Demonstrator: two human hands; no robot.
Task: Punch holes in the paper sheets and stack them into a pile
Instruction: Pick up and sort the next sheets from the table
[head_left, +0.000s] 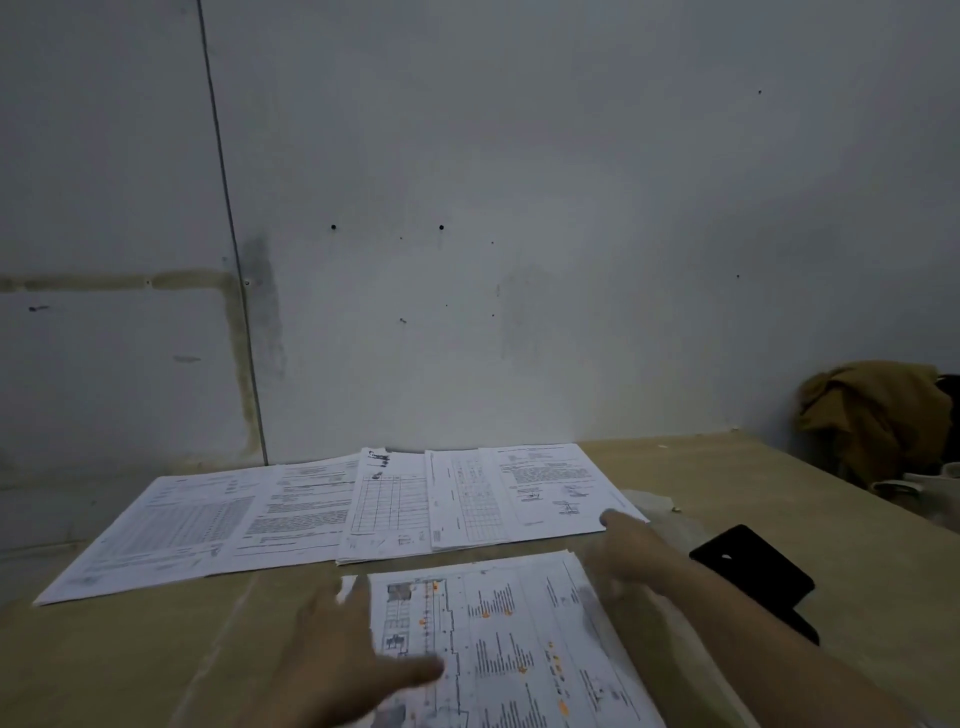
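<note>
Hands on the papers: left hand (353, 660) lies flat, fingers straight, pressing the near pile (519, 649) at the counter's (156, 649) front edge.
Right hand (628, 551), loosely open and blurred, touches the near corner of the rightmost sheet (545, 483) in the row along the back edge; best to slide that corner free, pinch one sheet only, and keep the pile pinned. No hole punch is identifiable; a black object (753, 571) lies to the right.
</note>
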